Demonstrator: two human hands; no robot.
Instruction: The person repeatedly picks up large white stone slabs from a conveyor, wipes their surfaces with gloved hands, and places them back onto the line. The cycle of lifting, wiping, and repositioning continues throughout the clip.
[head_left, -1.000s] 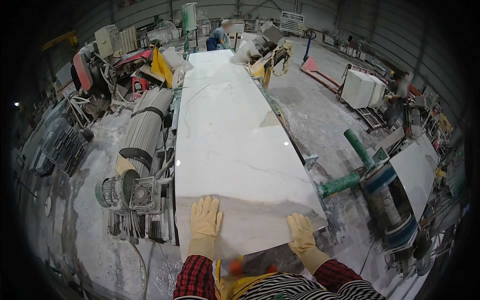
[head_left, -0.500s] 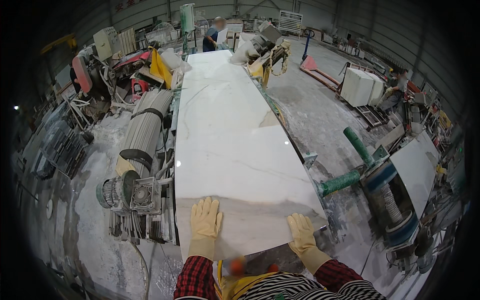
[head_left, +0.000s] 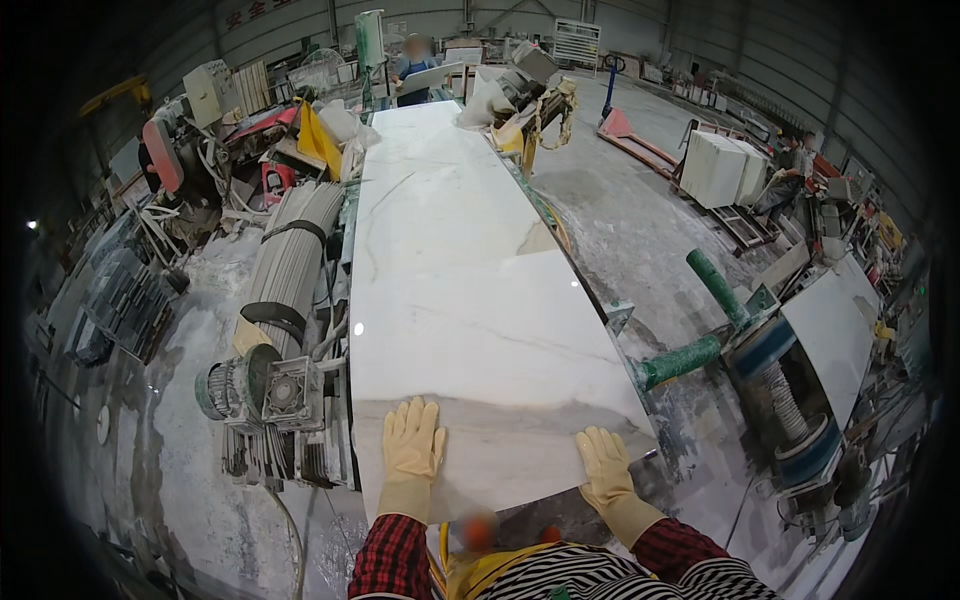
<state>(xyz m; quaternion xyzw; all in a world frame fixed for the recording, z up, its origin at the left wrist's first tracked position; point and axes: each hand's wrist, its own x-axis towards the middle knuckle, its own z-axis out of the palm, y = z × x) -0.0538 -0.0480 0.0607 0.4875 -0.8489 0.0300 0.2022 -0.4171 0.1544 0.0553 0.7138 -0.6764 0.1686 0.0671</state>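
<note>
Slab (head_left: 455,300) stretches ahead, unmoved, your left hand (head_left: 411,462) flat on it, fingers nearly together, right hand (head_left: 608,474) at its edge, grip unclear; co-worker (head_left: 403,67) beyond it now holds a panel (head_left: 432,77), so you're seemingly steadying.

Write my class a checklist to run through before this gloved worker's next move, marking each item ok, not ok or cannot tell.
1. Left hand flat on the white slab: ok.
2. Right hand on the slab, by its near right corner: ok.
3. Gloves on both hands: ok.
4. Nobody near the slab's far end: not ok; a co-worker is there with a pale panel.
5. Motor at left stopped: cannot tell.
6. Slab supported underneath: cannot tell; its top hides this.
</note>
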